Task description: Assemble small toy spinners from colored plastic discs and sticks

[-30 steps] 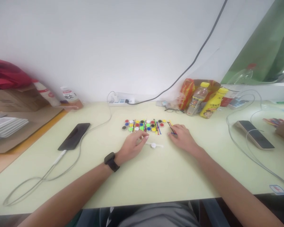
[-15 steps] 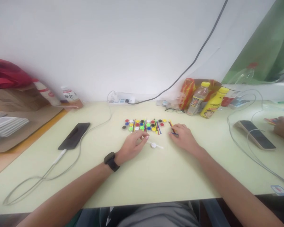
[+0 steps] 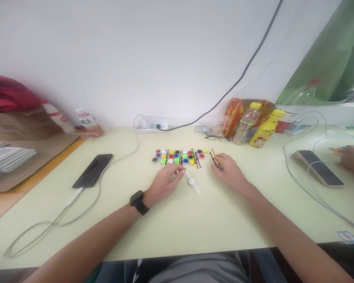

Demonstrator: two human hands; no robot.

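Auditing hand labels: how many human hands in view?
3: the wearer's left hand by the white strip with a round disc; right hand at thin coloured sticks; a co-worker's hand partly cut off at the right edge. Another may be hidden.

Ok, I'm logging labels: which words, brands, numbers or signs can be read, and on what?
Nothing reads reliably.
White-labelled bottle: dark characters, too blurred.
Yellow bottle: dark characters, too blurred.
Clear yellow-capped bottle: label too small.
Blue-edged sticker: red mark, too blurred.
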